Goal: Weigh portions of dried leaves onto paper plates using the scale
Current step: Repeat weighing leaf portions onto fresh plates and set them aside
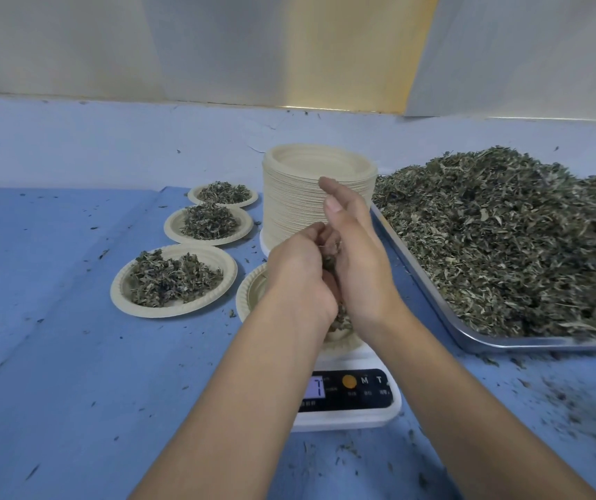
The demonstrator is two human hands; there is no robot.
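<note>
Left hand [300, 279], right hand [357, 261] around shredded, seemingly grey-green dried leaves [329, 263]

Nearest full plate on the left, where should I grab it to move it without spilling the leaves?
Grip the plate by its bare ridged rim at the near-left edge, thumb on top, fingers underneath. The leaves are heaped in the middle, leaving the rim free, while the plate on the scale sits close on its right. Keep it level.
</note>
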